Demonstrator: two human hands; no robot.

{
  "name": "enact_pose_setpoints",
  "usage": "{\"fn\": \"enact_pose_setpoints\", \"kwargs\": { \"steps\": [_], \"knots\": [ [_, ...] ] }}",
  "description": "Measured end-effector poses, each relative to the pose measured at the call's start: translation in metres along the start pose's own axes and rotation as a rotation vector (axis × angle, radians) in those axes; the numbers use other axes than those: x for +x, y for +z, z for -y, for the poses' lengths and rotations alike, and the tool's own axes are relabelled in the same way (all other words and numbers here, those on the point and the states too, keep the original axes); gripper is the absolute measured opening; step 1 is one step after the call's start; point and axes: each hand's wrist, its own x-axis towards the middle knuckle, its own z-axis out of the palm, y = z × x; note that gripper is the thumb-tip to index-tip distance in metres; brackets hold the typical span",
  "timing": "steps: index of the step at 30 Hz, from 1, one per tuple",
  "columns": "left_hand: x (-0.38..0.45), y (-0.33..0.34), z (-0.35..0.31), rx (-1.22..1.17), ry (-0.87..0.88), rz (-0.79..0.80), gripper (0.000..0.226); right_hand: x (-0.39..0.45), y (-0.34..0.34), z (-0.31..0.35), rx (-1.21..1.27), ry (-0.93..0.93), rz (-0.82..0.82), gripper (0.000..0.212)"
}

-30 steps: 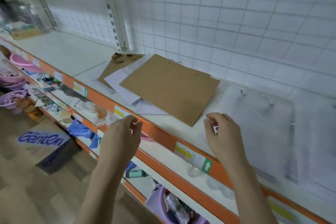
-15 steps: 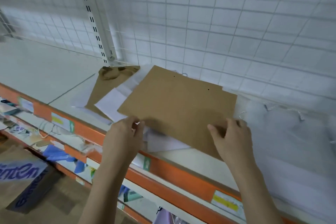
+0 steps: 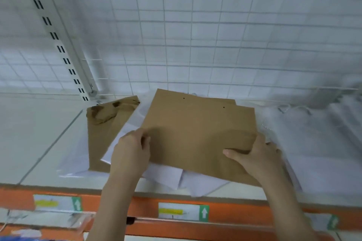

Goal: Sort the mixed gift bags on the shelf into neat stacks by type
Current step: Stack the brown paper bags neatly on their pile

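Gift bags lie jumbled on the shelf, brown over white, sorting seemingly barely begun; left hand and right hand each grip the top brown bag's edges.

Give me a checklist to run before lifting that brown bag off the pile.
1. Left hand grips the top brown bag at its left edge: ok.
2. Right hand grips its right near corner: ok.
3. White bags underneath free to stay put: cannot tell.
4. Other brown bag lined up as a neat stack: not ok, it lies askew.
5. Bare shelf on the left for a new stack: ok.
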Motion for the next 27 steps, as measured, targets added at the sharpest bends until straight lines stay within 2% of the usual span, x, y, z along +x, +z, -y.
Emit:
{"fn": "enact_pose_setpoints", "kwargs": {
  "steps": [4, 8, 11, 13, 16, 21, 25, 27],
  "knots": [
    [0.009, -0.005, 0.016, -0.009, 0.015, -0.03, 0.017, -0.014, 0.006, 0.009, -0.045, 0.022, -0.177, 0.103],
    [0.016, -0.013, 0.038, 0.087, -0.112, -0.043, 0.028, -0.015, 0.013, 0.006, 0.18, 0.054, -0.241, 0.114],
    [0.018, -0.016, 0.045, 0.137, -0.214, 0.011, 0.036, -0.017, 0.023, 0.001, 0.185, 0.096, -0.232, 0.089],
    [0.019, -0.017, 0.047, 0.157, -0.223, 0.051, 0.047, -0.02, 0.027, -0.001, 0.241, 0.079, -0.238, 0.07],
    [0.019, -0.021, 0.049, 0.158, -0.247, 0.113, 0.066, -0.024, 0.029, -0.002, 0.349, 0.063, -0.247, 0.059],
    [0.015, -0.031, 0.05, 0.147, -0.257, 0.236, 0.088, -0.033, 0.031, 0.01, 0.355, 0.061, -0.356, 0.065],
    [0.011, -0.035, 0.048, 0.17, -0.229, 0.272, 0.086, -0.04, 0.034, 0.02, 0.305, 0.007, -0.48, 0.074],
    [0.011, -0.036, 0.048, 0.142, -0.256, 0.275, 0.082, -0.043, 0.03, 0.022, 0.343, -0.006, -0.46, 0.078]
  ]
}}
